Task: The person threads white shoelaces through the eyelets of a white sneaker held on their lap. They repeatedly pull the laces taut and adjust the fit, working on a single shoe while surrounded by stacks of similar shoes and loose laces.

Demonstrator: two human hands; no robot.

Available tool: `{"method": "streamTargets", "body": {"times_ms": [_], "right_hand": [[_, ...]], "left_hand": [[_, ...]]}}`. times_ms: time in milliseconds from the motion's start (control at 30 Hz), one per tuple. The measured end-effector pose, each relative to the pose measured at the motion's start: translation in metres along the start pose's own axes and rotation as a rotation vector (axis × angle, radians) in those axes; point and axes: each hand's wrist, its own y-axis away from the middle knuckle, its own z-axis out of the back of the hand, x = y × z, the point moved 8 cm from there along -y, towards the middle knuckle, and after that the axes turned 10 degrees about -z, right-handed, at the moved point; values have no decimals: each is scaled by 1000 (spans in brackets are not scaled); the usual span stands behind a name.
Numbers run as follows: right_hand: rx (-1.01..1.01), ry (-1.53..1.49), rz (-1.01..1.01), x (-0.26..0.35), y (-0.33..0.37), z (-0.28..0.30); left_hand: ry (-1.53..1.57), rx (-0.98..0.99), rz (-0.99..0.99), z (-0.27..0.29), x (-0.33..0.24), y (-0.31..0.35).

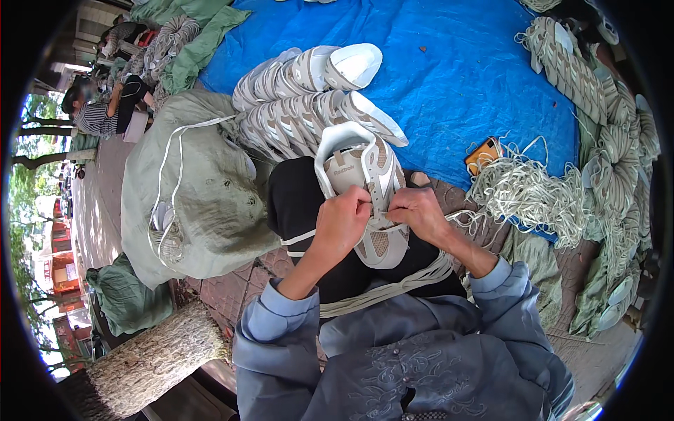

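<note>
A beige and white sneaker upper (382, 245) rests on my dark-trousered lap, its padded collar facing away from me. Over its lacing area both hands are closed in pinches, close together. The fingertips of my left hand (342, 223) press together at the left eyelet row. My right hand (421, 216) pinches at the opposite row, where a short piece of pale shoelace (385, 226) shows between the hands. The fingers partly cover what they grip. Across my thighs, below the toe, lies a bundle of long pale laces (400, 289).
Nested stacks of similar uppers (288, 126) lie beyond my knees, beside a blue tarp (449, 77). To the right are a tangled lace pile (530, 200), an orange-backed phone (483, 154) and more uppers (614, 161). A grey-green sack (189, 189) sits left; another person (105, 112) sits farther off.
</note>
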Motion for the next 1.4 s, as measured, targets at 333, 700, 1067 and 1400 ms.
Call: {"method": "streamTargets", "body": {"times_ms": [333,700,1067,1400], "right_hand": [[-314,545,462,40,15,-6],[-185,314,223,12,7,2],[-119,58,118,0,-1,3],[-86,220,414,66,7,-8]], "left_hand": [[108,128,32,-14,0,-11],[-53,385,-336,-23,-22,-27],[-418,258,-490,-17,-30,-14],[398,-193,195,78,5,13]]}}
